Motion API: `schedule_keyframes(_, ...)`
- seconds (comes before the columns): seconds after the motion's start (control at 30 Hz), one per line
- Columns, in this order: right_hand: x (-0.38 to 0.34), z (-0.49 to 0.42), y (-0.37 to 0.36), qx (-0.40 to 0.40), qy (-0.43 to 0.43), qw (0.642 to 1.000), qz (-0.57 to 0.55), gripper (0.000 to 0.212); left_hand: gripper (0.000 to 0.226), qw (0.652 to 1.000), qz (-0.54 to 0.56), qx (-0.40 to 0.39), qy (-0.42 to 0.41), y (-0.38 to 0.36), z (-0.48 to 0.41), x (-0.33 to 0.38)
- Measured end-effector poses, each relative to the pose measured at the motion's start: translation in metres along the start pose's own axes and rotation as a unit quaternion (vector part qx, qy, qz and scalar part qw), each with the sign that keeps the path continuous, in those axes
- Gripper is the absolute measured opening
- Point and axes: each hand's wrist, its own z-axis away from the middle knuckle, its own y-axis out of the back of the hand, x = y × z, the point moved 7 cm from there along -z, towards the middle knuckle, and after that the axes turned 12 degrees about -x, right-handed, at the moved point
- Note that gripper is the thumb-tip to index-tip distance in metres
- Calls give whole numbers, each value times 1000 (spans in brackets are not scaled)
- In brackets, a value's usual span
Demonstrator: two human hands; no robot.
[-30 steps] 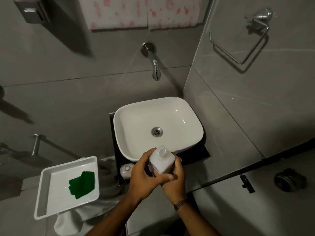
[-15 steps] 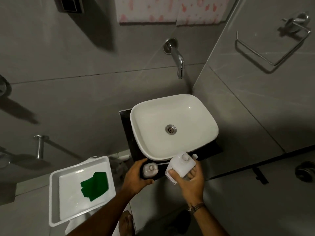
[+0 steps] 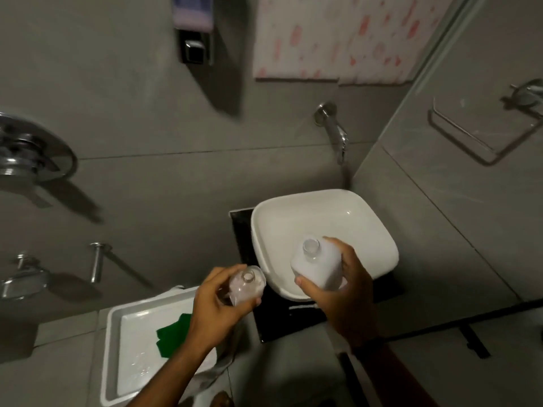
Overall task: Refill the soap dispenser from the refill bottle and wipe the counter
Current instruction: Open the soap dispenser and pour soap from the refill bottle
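Note:
My left hand (image 3: 216, 305) grips a small clear soap dispenser bottle (image 3: 246, 284), its neck open and no pump on it, held just left of the basin. My right hand (image 3: 346, 292) holds a larger white refill bottle (image 3: 317, 267), uncapped, over the front rim of the white sink (image 3: 367, 227). The two bottles are apart, both roughly upright with their mouths toward me. A green cloth (image 3: 172, 337) lies in a white tray (image 3: 114, 362) at lower left, partly hidden by my left forearm.
The sink stands on a black counter (image 3: 279, 324). A wall tap (image 3: 335, 130) juts above the basin. A wall-mounted dispenser (image 3: 194, 39) and a patterned towel (image 3: 338, 39) hang above. A towel ring (image 3: 482, 133) is on the right wall, chrome fittings (image 3: 32, 154) on the left.
My left hand lifted the small dispenser bottle off the counter. My right hand raised the refill bottle, whose mouth is open now. The view shifted left and up.

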Motion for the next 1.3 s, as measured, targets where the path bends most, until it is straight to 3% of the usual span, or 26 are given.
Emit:
schedule_keyframes(0.2, -78, -53, -3, -48, 99, 988, 107, 75, 71, 995, -18, 93, -41, 59, 1, 72)
schedule_keyframes(0.5, -137, -71, -20, -38, 228, 928, 293, 61, 70, 985, -29, 160, -53, 88, 19, 102)
schedule_keyframes(1.3, -168, -57, -30, -6, 282, 893, 351, 68, 70, 984, -39, 173, -31, 92, 36, 100)
